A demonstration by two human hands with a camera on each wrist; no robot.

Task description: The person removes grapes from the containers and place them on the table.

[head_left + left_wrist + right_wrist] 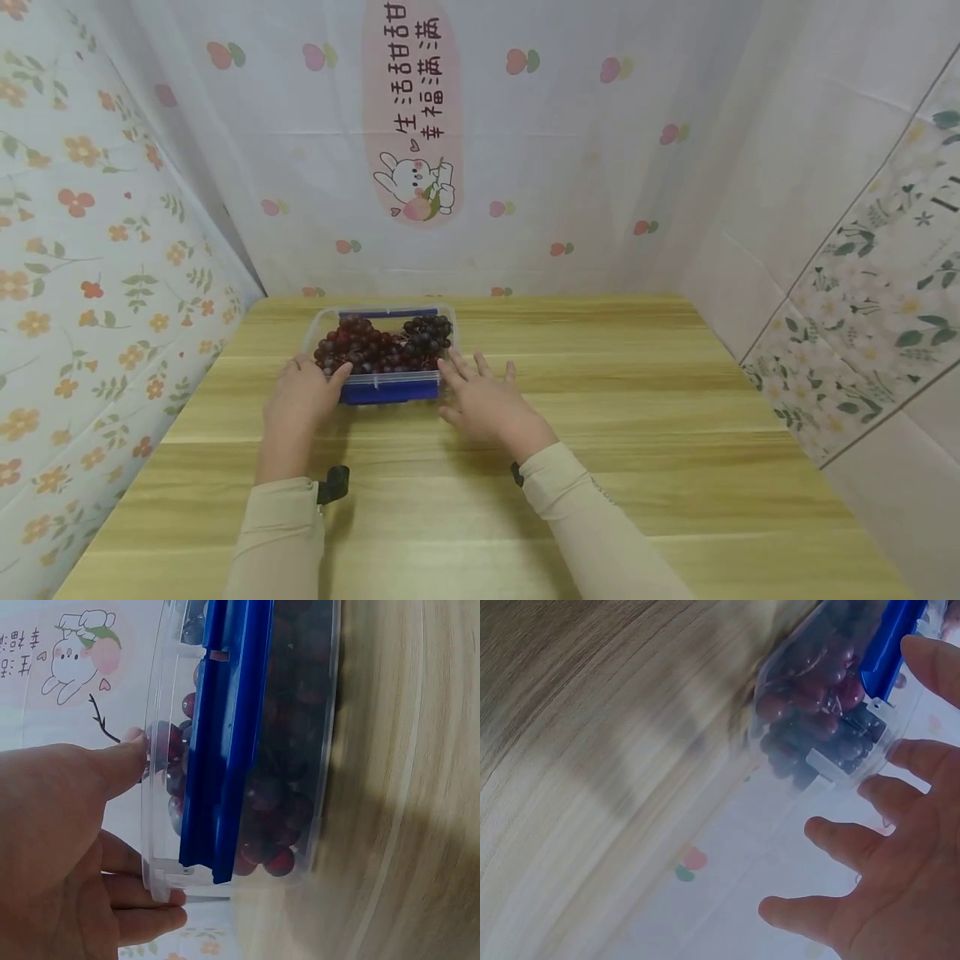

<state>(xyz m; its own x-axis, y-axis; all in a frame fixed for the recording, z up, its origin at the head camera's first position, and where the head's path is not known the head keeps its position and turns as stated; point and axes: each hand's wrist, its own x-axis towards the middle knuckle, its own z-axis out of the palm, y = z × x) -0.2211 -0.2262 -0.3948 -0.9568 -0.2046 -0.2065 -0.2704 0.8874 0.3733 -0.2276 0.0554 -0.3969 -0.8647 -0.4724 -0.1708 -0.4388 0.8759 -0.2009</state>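
A clear plastic food container [375,382] with blue locking clips [225,742] stands at the back left of the table in the head view. Dark red and blackish grapes [367,343] fill it, with a bare stem poking above the rim in the left wrist view. My left hand [303,393] grips the near left corner, thumb over the rim and fingers along the outer side. At the near right corner is my right hand [483,402], its fingers spread and fairly straight. Its fingertips are at the container's side; whether they touch it is hard to tell.
The container stands on a wood-grain table [600,467]. Behind the table hangs a white curtain [570,167] with fruit prints and a rabbit picture. A floral cloth [97,275] borders the left side, and a pale patterned panel [862,317] the right.
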